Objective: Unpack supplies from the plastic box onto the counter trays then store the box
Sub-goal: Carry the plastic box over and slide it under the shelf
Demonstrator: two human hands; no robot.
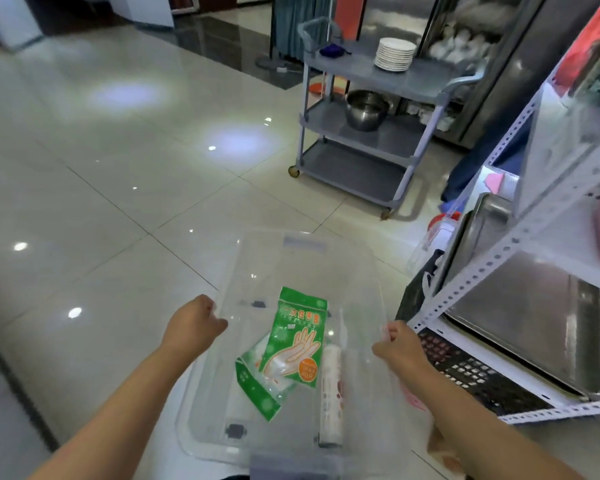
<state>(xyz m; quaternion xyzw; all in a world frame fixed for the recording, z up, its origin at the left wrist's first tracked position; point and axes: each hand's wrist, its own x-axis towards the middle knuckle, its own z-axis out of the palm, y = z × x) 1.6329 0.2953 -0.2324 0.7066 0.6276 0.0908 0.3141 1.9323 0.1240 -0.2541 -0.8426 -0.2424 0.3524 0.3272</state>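
Observation:
A clear plastic box (284,258) hangs above the tiled floor, held by both its long rims. My left hand (196,320) grips the left rim and my right hand (400,344) grips the right rim. Inside lie two green packs of disposable gloves (298,341), one overlapping the other, and a white roll (331,393) along the right wall.
A white metal shelf rack (478,282) stands at the right, with steel trays (520,313) on its lower shelf and a black crate (471,372) beneath. A grey wheeled cart (371,98) with stacked plates and a steel bowl stands ahead. Open tiled floor lies to the left.

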